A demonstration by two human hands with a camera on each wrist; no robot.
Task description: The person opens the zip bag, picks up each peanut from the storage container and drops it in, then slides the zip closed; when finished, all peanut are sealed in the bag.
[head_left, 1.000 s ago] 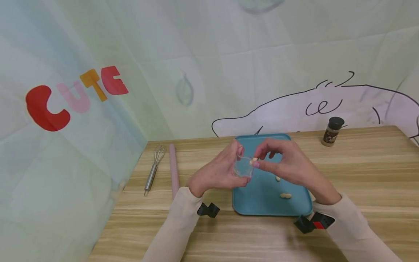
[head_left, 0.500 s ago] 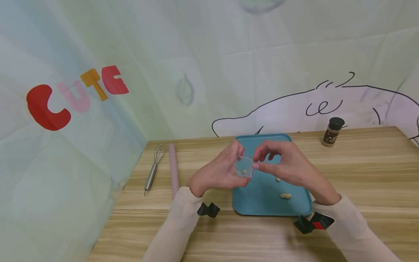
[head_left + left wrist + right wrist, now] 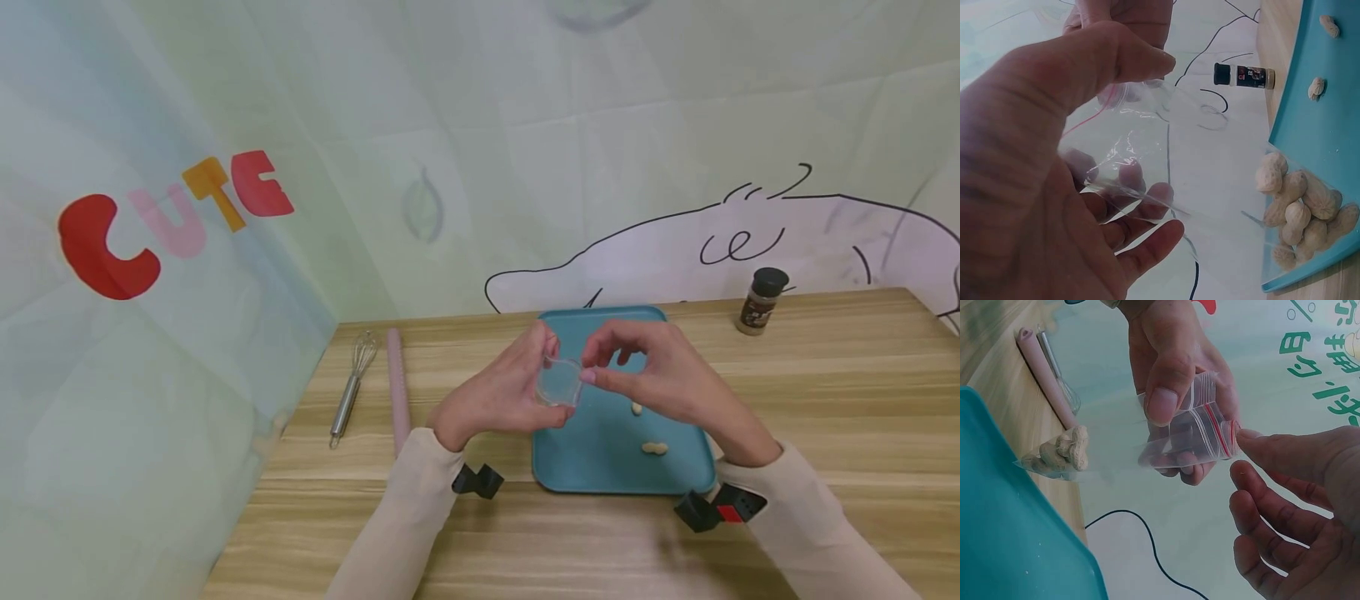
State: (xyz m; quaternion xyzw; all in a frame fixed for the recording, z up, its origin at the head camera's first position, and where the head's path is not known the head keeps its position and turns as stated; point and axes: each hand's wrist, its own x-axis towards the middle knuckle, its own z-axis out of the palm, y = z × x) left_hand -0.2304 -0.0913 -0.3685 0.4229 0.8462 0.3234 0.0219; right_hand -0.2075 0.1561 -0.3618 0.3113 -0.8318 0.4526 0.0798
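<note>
My left hand grips a clear zip bag near its mouth, which gapes toward my right hand. A red zip line runs along the mouth in the right wrist view. Several unshelled peanuts are bunched at the bottom of the bag, over the blue tray. The right thumb and index finger pinch the bag's lip, with no peanut showing between them. Two loose peanuts lie on the tray: one peanut toward the near side, another peanut partly beneath the right hand in the head view.
Left of the tray, a whisk and a pink rod lie side by side on the wooden table. A black-capped seasoning jar stands at the back right, before a printed cloth backdrop.
The peanut in my right fingers a second ago has dropped into the bag. Those fingertips now sit at the bag's lip. The left hand has stayed in place.
</note>
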